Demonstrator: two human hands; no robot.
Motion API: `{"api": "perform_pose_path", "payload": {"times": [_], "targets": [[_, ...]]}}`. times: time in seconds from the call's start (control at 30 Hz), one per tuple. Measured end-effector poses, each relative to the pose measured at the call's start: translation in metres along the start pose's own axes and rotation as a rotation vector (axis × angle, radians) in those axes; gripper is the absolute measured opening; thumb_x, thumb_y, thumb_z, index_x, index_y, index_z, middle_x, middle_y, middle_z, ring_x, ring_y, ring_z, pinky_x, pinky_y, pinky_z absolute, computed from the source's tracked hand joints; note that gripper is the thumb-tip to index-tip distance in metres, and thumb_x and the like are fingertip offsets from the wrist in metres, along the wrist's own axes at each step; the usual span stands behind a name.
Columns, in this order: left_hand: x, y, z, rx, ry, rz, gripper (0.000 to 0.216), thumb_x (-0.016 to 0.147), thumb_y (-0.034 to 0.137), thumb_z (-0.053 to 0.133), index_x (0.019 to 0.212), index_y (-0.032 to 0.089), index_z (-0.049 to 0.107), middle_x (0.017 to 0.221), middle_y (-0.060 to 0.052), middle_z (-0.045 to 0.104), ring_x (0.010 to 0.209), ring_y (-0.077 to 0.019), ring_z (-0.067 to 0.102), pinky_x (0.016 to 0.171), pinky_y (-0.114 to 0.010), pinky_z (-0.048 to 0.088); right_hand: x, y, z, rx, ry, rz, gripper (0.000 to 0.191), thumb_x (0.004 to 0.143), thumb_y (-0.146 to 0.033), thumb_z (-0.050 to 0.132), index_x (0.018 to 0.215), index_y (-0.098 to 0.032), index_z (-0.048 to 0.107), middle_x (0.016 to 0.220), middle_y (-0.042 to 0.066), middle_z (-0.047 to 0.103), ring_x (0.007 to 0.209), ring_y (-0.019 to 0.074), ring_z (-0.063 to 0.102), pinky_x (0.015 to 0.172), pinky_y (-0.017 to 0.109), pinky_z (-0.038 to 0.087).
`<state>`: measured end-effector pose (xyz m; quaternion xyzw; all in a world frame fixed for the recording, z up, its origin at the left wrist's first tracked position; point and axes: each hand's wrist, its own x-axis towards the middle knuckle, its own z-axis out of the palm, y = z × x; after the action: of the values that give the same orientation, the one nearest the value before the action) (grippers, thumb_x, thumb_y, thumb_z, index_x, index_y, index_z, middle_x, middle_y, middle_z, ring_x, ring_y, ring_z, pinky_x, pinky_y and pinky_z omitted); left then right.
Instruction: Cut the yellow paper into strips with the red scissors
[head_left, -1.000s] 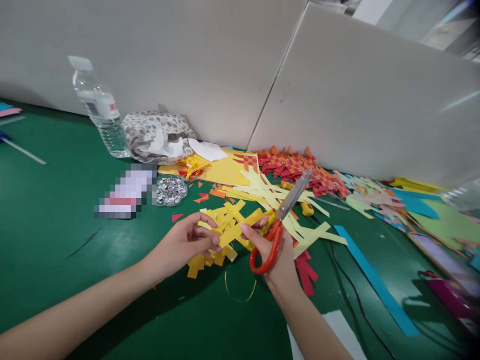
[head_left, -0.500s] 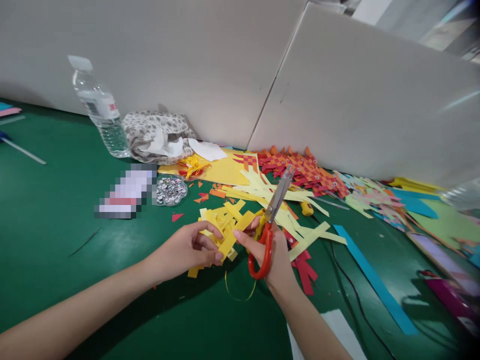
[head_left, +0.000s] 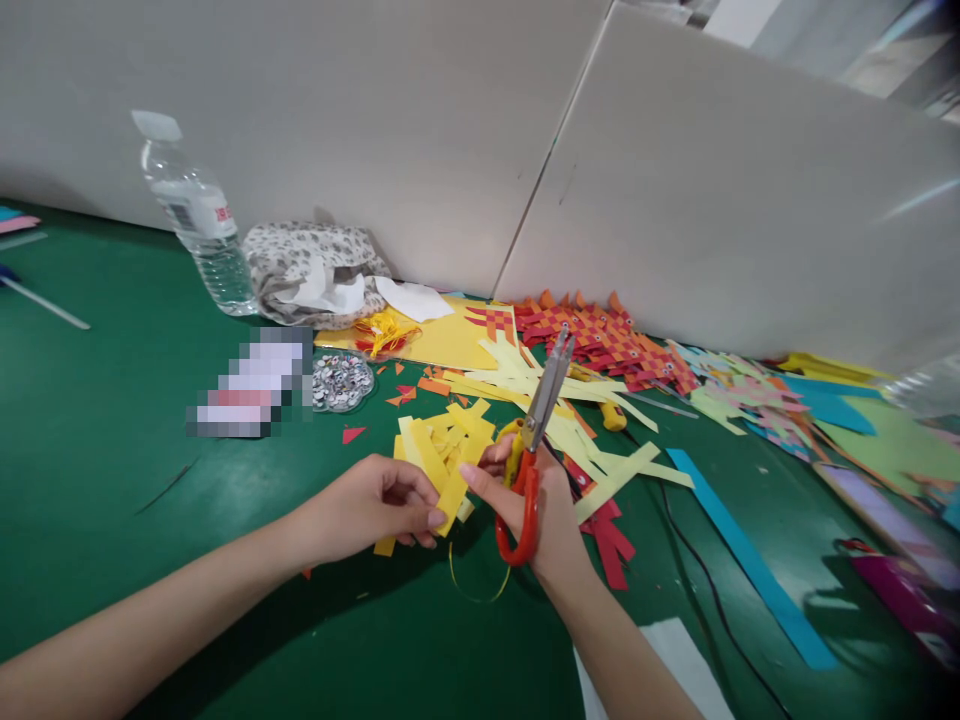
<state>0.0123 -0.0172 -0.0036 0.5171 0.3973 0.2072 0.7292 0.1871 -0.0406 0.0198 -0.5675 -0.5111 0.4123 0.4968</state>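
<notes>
My left hand (head_left: 394, 500) pinches the lower end of a yellow paper strip (head_left: 463, 478), which slants up to the right. Scissors (head_left: 531, 470) with red and yellow handles hang on my right hand (head_left: 544, 505), blades pointing up and away. The thumb of that hand presses near the strip's right edge, while its other fingers are partly hidden behind the scissors. Just beyond my fingertips lies a pile of cut yellow strips (head_left: 431, 450). A thin yellow loop (head_left: 480, 600) curves on the table below the hands.
A water bottle (head_left: 199, 225), a patterned cloth pouch (head_left: 315, 265) and a packet of googly eyes (head_left: 341, 380) stand left. Pale yellow strips (head_left: 517, 370), red-orange woven paper fish (head_left: 600, 335), a blue strip (head_left: 750, 555) and a black cable (head_left: 701, 580) spread rightward on the green table (head_left: 247, 640).
My left fingers have curled in closer around the strip's lower end. The scissors have shifted slightly left and tilted a little with my right hand.
</notes>
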Motion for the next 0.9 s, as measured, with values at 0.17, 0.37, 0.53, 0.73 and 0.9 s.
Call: {"api": "perform_pose_path", "payload": {"times": [0.17, 0.37, 0.53, 0.73, 0.9], "targets": [[0.0, 0.003, -0.001, -0.215, 0.158, 0.109, 0.018, 0.067, 0.029, 0.073, 0.072, 0.017, 0.06, 0.064, -0.001, 0.069, 0.062, -0.0125, 0.066, 0.06, -0.02, 0.049, -0.001, 0.005, -0.001, -0.135, 0.022, -0.009, 0.03, 0.065, -0.035, 0.068, 0.076, -0.022, 0.043, 0.07, -0.002, 0.057, 0.054, 0.0111, 0.052, 0.055, 0.026, 0.045], [0.0, 0.004, -0.006, -0.391, 0.372, 0.286, 0.015, 0.072, 0.028, 0.07, 0.079, 0.02, 0.06, 0.075, 0.002, 0.068, 0.074, -0.0106, 0.065, 0.068, -0.019, 0.051, -0.007, 0.012, 0.001, -0.664, -0.045, -0.084, 0.033, 0.064, -0.038, 0.065, 0.082, -0.022, 0.043, 0.071, -0.001, 0.055, 0.057, 0.014, 0.049, 0.05, 0.025, 0.037], [-0.001, 0.006, -0.004, -0.421, 0.424, 0.346, 0.012, 0.072, 0.027, 0.071, 0.073, 0.019, 0.062, 0.075, 0.003, 0.064, 0.076, -0.0093, 0.061, 0.066, -0.016, 0.051, -0.009, 0.014, 0.004, -0.82, -0.098, -0.14, 0.034, 0.065, -0.041, 0.062, 0.087, -0.022, 0.044, 0.074, 0.001, 0.056, 0.064, 0.0174, 0.054, 0.053, 0.026, 0.038], [0.003, 0.003, -0.005, -0.527, 0.49, 0.387, 0.011, 0.068, 0.024, 0.074, 0.073, 0.019, 0.065, 0.075, 0.004, 0.067, 0.069, -0.008, 0.06, 0.063, -0.016, 0.052, -0.011, 0.014, 0.006, -0.877, -0.123, -0.145, 0.039, 0.065, -0.045, 0.063, 0.09, -0.021, 0.046, 0.074, 0.001, 0.055, 0.064, 0.0176, 0.053, 0.054, 0.027, 0.038], [0.002, 0.004, -0.002, -0.543, 0.501, 0.373, 0.015, 0.063, 0.024, 0.077, 0.072, 0.019, 0.067, 0.073, 0.003, 0.068, 0.066, -0.0082, 0.06, 0.061, -0.016, 0.05, -0.011, 0.012, 0.008, -0.876, -0.131, -0.129, 0.039, 0.065, -0.045, 0.062, 0.09, -0.02, 0.047, 0.072, 0.001, 0.054, 0.062, 0.017, 0.052, 0.053, 0.026, 0.036]]}}
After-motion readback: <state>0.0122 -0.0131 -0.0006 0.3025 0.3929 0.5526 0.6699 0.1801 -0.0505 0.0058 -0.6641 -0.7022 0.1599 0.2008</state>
